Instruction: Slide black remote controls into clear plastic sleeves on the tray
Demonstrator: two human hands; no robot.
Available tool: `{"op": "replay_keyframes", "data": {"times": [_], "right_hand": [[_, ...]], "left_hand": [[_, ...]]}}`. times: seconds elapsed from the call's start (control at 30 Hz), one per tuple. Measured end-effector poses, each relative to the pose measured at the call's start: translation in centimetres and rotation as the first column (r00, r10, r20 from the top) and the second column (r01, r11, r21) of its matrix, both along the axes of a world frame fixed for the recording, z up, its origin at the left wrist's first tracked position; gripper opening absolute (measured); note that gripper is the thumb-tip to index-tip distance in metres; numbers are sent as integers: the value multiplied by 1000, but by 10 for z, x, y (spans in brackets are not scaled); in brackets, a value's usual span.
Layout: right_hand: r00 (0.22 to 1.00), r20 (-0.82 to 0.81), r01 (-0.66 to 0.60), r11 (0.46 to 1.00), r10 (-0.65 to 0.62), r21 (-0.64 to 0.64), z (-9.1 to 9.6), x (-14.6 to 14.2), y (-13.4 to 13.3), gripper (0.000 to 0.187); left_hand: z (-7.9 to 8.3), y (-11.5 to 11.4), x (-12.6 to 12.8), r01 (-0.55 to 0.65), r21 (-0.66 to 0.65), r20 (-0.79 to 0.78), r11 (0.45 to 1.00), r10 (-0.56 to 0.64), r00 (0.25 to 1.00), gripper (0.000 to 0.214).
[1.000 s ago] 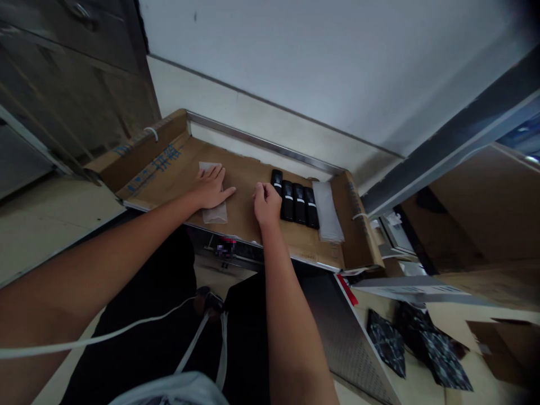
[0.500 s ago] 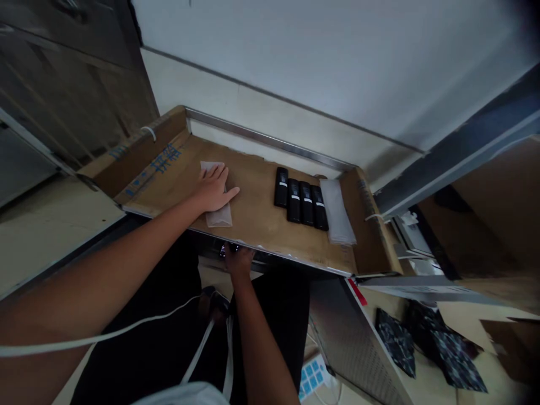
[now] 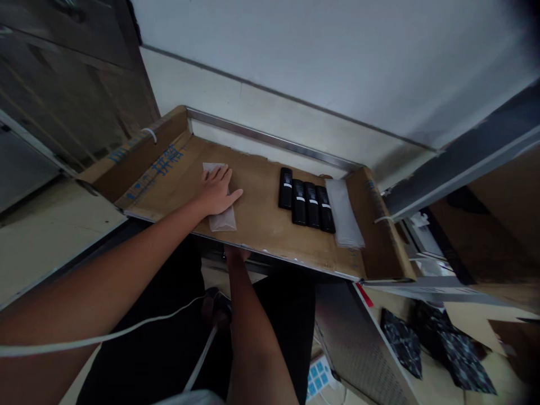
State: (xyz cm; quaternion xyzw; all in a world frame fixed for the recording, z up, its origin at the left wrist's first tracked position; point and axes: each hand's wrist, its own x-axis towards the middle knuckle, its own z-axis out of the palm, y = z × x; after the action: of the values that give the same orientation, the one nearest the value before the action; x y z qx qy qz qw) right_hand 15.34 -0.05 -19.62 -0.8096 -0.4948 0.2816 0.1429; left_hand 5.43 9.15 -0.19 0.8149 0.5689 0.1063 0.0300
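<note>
My left hand [image 3: 217,192] lies flat, fingers stretched and thumb out, on a translucent plastic sleeve [image 3: 223,221] on the cardboard-lined shelf [image 3: 253,225]. The hand covers the sleeve's middle, so I cannot see whether anything is inside. My right hand [image 3: 237,253] reaches below the shelf's front edge. Its fingers are hidden there, as is anything they may hold. Right of my left hand, several black oblong devices with white labels [image 3: 299,202] lie side by side. Beside them is a stack of translucent sleeves [image 3: 345,214].
Cardboard walls [image 3: 379,225] close off the shelf's left and right ends. A white cable [image 3: 139,323] crosses over my left forearm. Below are a perforated metal panel [image 3: 363,343], a power strip [image 3: 318,377] and dark patterned bags [image 3: 459,360].
My right hand has gone farther under the shelf edge, and the dark device with lit marks beside it is now out of sight. My left hand stays on the sleeve.
</note>
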Motion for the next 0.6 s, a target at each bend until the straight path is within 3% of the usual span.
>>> {"op": "replay_keyframes", "data": {"times": [0.37, 0.6], "right_hand": [[1000, -27, 0, 995, -3, -104, 1, 2, -1, 48], [998, -57, 3, 1000, -3, -11, -4, 5, -8, 52]], "left_hand": [[2, -2, 0, 3, 7, 38, 1000, -3, 999, 77], [1, -1, 0, 6, 14, 50, 1000, -6, 999, 77]]}}
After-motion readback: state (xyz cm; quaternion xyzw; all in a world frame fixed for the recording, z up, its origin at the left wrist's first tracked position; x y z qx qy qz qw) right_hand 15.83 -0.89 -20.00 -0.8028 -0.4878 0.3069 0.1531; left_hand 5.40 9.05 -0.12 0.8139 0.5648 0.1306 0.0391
